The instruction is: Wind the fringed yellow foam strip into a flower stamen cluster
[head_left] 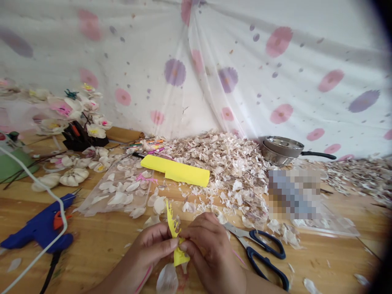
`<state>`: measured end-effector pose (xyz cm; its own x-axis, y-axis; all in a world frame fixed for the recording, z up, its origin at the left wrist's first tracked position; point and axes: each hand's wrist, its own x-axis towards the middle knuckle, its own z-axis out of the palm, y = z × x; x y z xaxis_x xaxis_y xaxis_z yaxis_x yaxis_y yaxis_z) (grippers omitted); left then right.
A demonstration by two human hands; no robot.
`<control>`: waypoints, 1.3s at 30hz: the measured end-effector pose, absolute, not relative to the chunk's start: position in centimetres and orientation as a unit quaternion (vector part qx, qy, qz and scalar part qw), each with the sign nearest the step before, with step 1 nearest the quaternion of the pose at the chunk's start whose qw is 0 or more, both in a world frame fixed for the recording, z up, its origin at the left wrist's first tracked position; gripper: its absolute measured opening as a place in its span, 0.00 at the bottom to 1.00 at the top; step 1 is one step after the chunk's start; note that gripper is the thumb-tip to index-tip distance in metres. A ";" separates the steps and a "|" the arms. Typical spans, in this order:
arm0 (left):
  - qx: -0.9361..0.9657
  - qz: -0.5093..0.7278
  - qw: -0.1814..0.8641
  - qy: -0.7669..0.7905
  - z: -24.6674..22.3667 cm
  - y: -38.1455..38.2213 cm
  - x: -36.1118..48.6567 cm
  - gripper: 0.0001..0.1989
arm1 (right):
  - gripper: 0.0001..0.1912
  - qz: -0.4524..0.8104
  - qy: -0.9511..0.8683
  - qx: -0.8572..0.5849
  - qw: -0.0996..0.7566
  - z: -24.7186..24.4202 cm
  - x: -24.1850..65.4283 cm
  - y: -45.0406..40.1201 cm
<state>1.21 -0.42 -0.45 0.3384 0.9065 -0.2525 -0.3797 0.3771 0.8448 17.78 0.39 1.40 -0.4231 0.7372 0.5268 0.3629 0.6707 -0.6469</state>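
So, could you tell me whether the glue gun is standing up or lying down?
Lying down: the glue gun is on its side, with its body and grip both low along the table.

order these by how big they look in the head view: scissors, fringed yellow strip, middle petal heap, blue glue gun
1. Petal heap
2. Blue glue gun and scissors: too close to rank
3. Fringed yellow strip, though part of it is hidden
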 end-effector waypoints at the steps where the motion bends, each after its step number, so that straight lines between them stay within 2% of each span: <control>1: 0.357 0.433 0.733 0.383 -0.4 -0.5 1.2 0.09 | 0.05 0.229 -0.811 -0.339 0.418 1.4 17.8 0.4; 8: 0.451 0.427 0.668 0.411 -1.0 -0.3 0.8 0.14 | 0.06 0.226 -0.814 -0.347 0.408 1.3 17.9 0.3; 13: 0.532 0.409 0.608 0.423 -1.0 -0.5 0.5 0.11 | 0.09 0.237 -0.814 -0.357 0.391 1.8 17.9 0.0; 20: 0.700 0.405 0.364 0.463 -0.8 -0.8 0.3 0.06 | 0.11 0.284 -0.793 -0.373 0.388 1.7 17.9 0.0; 23: 0.722 0.423 0.295 0.461 -0.8 -0.8 0.3 0.03 | 0.10 0.307 -0.773 -0.392 0.394 1.4 17.8 -0.1; 32: 0.733 0.416 0.287 0.454 -0.4 -0.5 0.3 0.05 | 0.11 0.299 -0.766 -0.411 0.393 1.4 17.5 -0.2; 39: 0.762 0.405 0.275 0.424 0.3 -0.5 0.5 0.06 | 0.13 0.267 -0.792 -0.413 0.361 1.4 17.5 -0.2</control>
